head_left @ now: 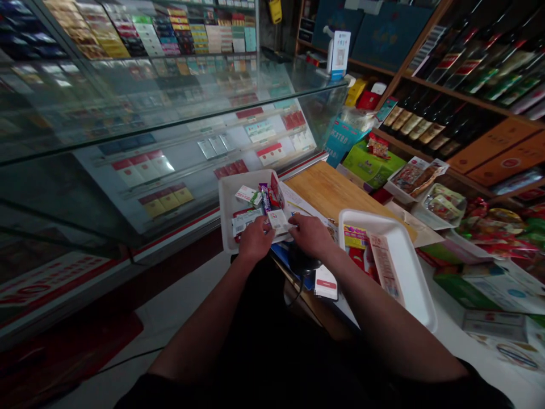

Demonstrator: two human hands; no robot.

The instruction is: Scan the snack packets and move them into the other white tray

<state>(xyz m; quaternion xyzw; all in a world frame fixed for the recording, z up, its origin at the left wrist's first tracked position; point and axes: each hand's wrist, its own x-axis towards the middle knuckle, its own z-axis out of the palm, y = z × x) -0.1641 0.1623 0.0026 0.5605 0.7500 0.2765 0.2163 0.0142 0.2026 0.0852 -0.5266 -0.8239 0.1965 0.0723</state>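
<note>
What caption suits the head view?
Left hand and right hand over packets in a white tray by a glass display counter.

Glass display case (128, 113) along left, cigarette packs (145, 170) inside. Tray (225, 204) before case, small packets (255, 199) in it. Left hand (255, 240) and right hand (310, 236) at tray's near edge. Wooden board (327, 190) right of tray. Second tray (409, 255) nearer, right of hands. Behind: shelves (426, 85), bottles (468, 62) on them.
</note>
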